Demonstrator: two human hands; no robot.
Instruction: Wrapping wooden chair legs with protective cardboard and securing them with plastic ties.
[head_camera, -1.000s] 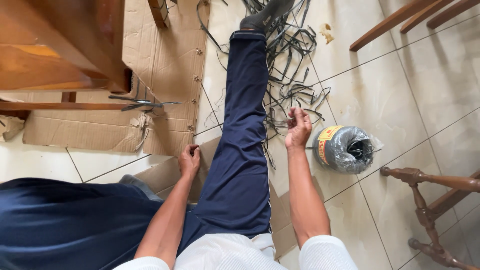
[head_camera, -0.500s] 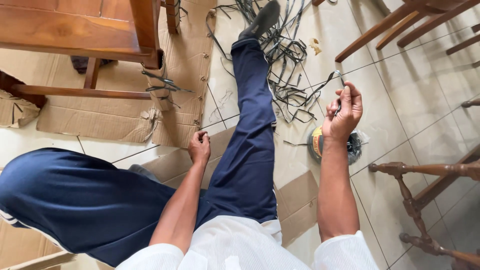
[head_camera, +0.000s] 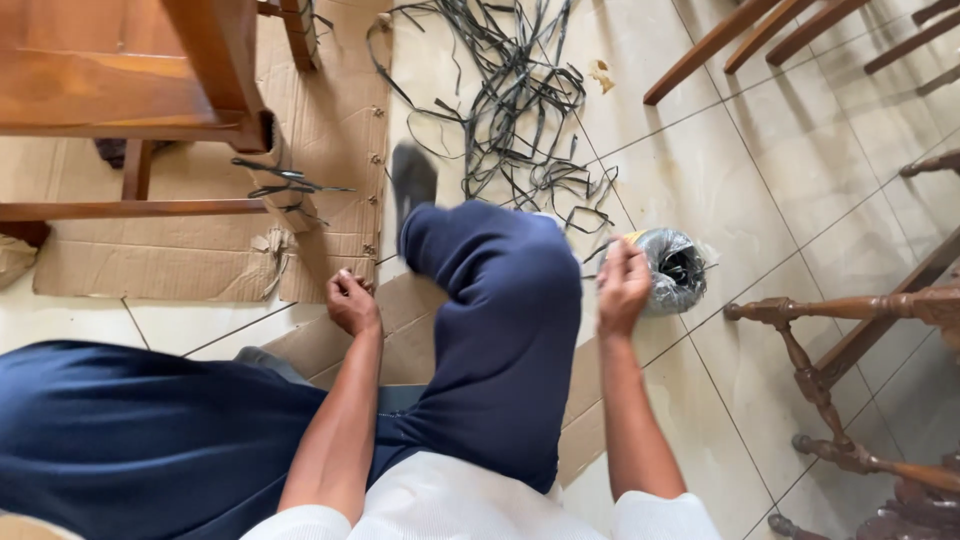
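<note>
plastic-wrapped roll beside right hand (tile past roll bare)

The right hand covers the near side of the plastic-wrapped coil, and whether it grips anything cannot be told. The raised foot is blurred. The wooden chair is cut off by the top-left corner, and the turned chair legs by the right edge.
</note>
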